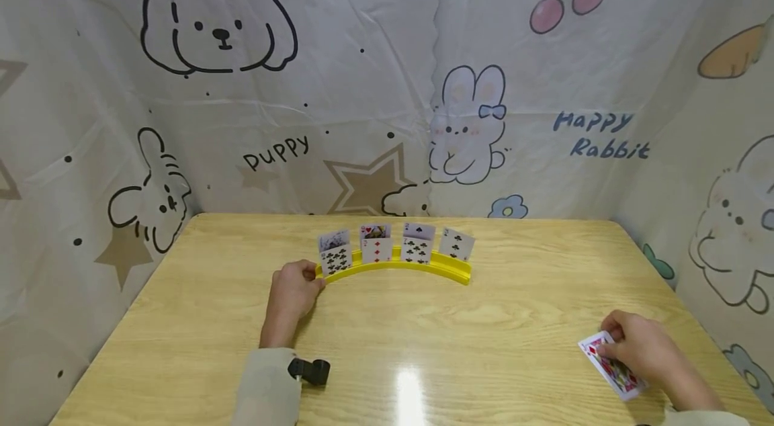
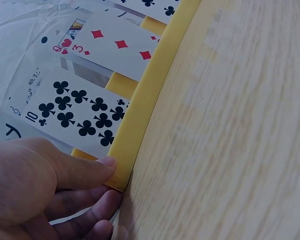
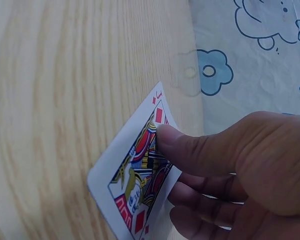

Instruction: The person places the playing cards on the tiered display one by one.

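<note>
A curved yellow card holder (image 1: pixel 387 265) stands on the table with playing cards upright in it. My left hand (image 1: pixel 294 286) grips its left end, the thumb (image 2: pixel 107 162) on the front face and the fingers curled round the end. Just beside that hand is the ten of clubs (image 2: pixel 82 112), in front of a joker. A three of diamonds (image 1: pixel 376 250) stands before a queen of hearts (image 1: pixel 375 231). At the table's right side, my right hand (image 1: pixel 647 349) pinches a face-up jack of diamonds (image 3: pixel 140 165) between thumb and fingers. Some right fingertips are hidden behind the card.
Farther right in the holder are a clubs card (image 1: pixel 416 252) before a spade card (image 1: pixel 418 231), and another clubs card (image 1: pixel 456 244). A patterned cloth (image 1: pixel 363 76) hangs behind and at both sides of the wooden table (image 1: pixel 459 338).
</note>
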A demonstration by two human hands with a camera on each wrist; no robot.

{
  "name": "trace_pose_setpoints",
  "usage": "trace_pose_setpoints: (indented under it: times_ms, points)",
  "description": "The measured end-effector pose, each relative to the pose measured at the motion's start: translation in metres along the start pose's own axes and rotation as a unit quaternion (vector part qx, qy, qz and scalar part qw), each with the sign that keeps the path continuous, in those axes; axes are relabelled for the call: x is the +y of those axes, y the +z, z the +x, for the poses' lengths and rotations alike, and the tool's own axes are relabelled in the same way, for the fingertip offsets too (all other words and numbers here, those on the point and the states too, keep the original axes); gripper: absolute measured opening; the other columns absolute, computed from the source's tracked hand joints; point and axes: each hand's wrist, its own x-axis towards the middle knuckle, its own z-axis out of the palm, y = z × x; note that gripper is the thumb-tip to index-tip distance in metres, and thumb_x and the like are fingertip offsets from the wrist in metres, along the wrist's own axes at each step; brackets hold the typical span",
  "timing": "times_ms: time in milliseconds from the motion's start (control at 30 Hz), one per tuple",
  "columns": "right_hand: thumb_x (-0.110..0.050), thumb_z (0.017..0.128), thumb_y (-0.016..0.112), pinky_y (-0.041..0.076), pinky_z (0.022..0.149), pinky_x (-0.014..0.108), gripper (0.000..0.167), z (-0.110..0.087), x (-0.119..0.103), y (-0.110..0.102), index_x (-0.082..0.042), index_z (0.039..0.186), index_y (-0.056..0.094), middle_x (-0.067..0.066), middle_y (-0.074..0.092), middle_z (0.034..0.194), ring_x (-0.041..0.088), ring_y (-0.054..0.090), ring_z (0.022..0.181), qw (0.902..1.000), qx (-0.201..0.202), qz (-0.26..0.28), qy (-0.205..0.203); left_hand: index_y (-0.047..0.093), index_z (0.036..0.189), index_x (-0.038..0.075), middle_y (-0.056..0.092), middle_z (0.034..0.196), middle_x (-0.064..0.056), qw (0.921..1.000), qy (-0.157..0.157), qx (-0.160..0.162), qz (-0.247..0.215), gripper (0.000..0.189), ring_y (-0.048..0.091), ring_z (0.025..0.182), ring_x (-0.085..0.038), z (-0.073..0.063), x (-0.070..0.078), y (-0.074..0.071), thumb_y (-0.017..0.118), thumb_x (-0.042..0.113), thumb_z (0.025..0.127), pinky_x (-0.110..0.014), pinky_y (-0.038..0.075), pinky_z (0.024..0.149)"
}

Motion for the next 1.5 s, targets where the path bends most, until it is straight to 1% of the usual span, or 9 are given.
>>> trace_pose_setpoints:
  times_ms: [100,267,367,633,867,1000,1133,1267,1500]
  points:
    - [-0.01,0.081,0.082,0.046,0.064,0.037,0.025,-0.003,0.001,0.001,0.001,0.093,0.064,0.001,0.06,0.081,0.018,0.055,0.074,1.0,0.004,0.0,-0.004,0.07,0.116,-0.002,0.07,0.099,-0.012,1.0,-0.001,-0.005,0.0,0.031,0.062,0.095,-0.028,-0.002,-0.001,0.001,0.077,0.009,0.088,-0.045,0.05,0.082]
    - [-0.008,0.081,0.081,0.046,0.064,0.036,0.022,-0.006,0.002,0.002,-0.001,0.09,0.062,0.001,0.059,0.08,0.018,0.054,0.074,0.9999,0.01,0.009,-0.008,0.07,0.117,-0.002,0.07,0.1,-0.012,1.0,0.004,-0.002,-0.001,0.031,0.061,0.097,-0.028,-0.003,-0.002,0.004,0.076,0.009,0.089,-0.045,0.05,0.082]
    - [-0.006,0.081,0.08,0.046,0.063,0.036,0.02,-0.006,0.002,0.001,-0.002,0.087,0.061,0.001,0.058,0.078,0.018,0.053,0.072,0.9995,0.021,0.013,-0.018,0.07,0.117,-0.002,0.07,0.1,-0.012,1.0,0.002,0.0,-0.001,0.031,0.06,0.098,-0.029,-0.002,-0.002,0.004,0.076,0.009,0.089,-0.045,0.05,0.082]
    - [-0.006,0.082,0.08,0.039,0.059,0.032,0.023,-0.008,-0.002,-0.007,-0.006,0.081,0.058,0.0,0.052,0.074,0.018,0.046,0.068,0.9981,0.048,0.0,-0.037,0.07,0.117,-0.002,0.069,0.101,-0.012,1.0,-0.004,-0.001,-0.001,0.031,0.059,0.098,-0.029,-0.001,-0.004,0.004,0.075,0.01,0.089,-0.046,0.049,0.083]
    - [-0.005,0.083,0.079,0.04,0.058,0.03,0.022,-0.009,-0.008,-0.019,-0.004,0.083,0.058,0.0,0.053,0.076,0.018,0.047,0.069,0.9973,0.056,0.019,-0.043,0.069,0.117,-0.003,0.069,0.101,-0.013,1.0,0.003,0.0,-0.001,0.031,0.061,0.097,-0.029,-0.001,-0.004,0.003,0.076,0.009,0.089,-0.046,0.05,0.083]
    - [-0.002,0.084,0.077,0.041,0.057,0.028,0.02,-0.01,-0.011,-0.025,-0.004,0.083,0.058,0.001,0.054,0.075,0.017,0.048,0.069,0.9957,0.061,0.036,-0.06,0.069,0.118,-0.003,0.069,0.101,-0.013,1.0,0.003,0.0,-0.003,0.032,0.062,0.096,-0.029,0.0,-0.003,0.003,0.076,0.009,0.089,-0.045,0.051,0.082]
    - [0.0,0.085,0.075,0.042,0.056,0.026,0.018,-0.012,-0.016,-0.029,-0.004,0.083,0.058,0.001,0.055,0.075,0.015,0.048,0.068,0.993,0.076,0.051,-0.074,0.069,0.118,-0.003,0.07,0.1,-0.013,1.0,0.004,0.001,-0.004,0.032,0.063,0.095,-0.028,0.0,-0.002,0.002,0.076,0.009,0.089,-0.045,0.051,0.082]
    - [-0.001,0.086,0.076,0.042,0.056,0.026,0.018,-0.013,-0.022,-0.033,-0.004,0.083,0.058,0.0,0.056,0.075,0.013,0.049,0.067,0.9915,0.088,0.058,-0.076,0.069,0.117,-0.003,0.07,0.1,-0.013,1.0,0.006,0.003,-0.002,0.032,0.063,0.095,-0.029,-0.001,-0.001,0.002,0.076,0.009,0.089,-0.045,0.051,0.082]
    - [-0.007,0.09,0.073,0.043,0.057,0.026,0.015,-0.014,-0.033,-0.037,-0.004,0.088,0.059,0.001,0.059,0.078,0.014,0.052,0.069,0.9907,0.091,0.075,-0.068,0.069,0.118,-0.004,0.069,0.1,-0.014,1.0,0.006,0.003,-0.002,0.033,0.062,0.096,-0.029,-0.001,-0.001,0.002,0.076,0.009,0.089,-0.045,0.05,0.082]
